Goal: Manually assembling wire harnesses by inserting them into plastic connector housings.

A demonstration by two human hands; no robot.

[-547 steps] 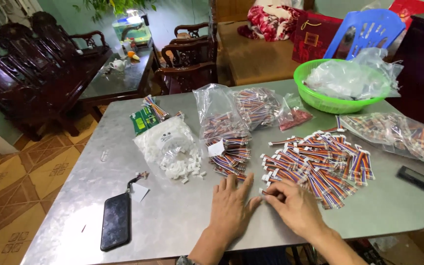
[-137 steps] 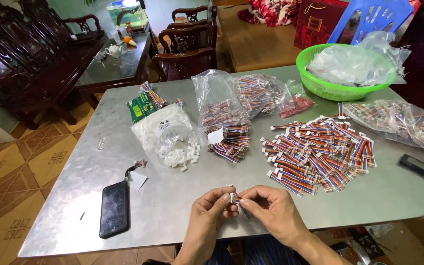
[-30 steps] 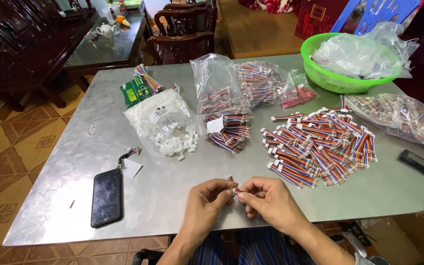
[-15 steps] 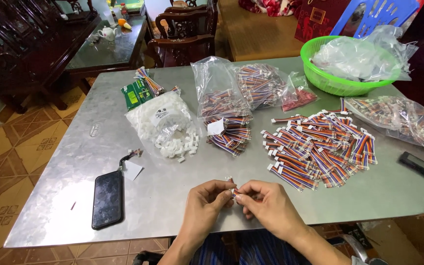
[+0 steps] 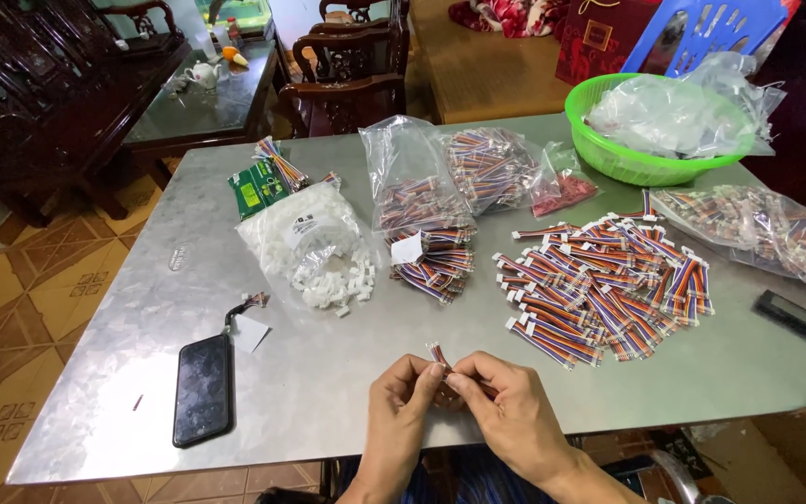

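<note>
Hands: the left hand (image 5: 401,403) and right hand (image 5: 504,411) meet at the near edge of the grey metal surface (image 5: 328,373), fingertips pinched together on a short multicoloured ribbon-wire lead with a small connector (image 5: 437,354), its free end standing up above the thumbs. Against the views of a second and half a second ago, the grip and hand position are unchanged; only the camera has shifted slightly, so the fitting work on this one lead appears to be in progress, not finished. Taking the large loose pile of striped wire leads (image 5: 608,285) as landmark: the held lead lies nearer the person and to its left; the open clear bag of white plastic connector housings (image 5: 314,252) sits well to its left; clear bags of further leads (image 5: 422,201) stand between them; a green plastic basket of clear bags (image 5: 650,140) lies beyond it. A black phone (image 5: 203,389) rests far left. Beyond the surface: dark wooden chairs (image 5: 352,70), tiled floor (image 5: 11,308).
</note>
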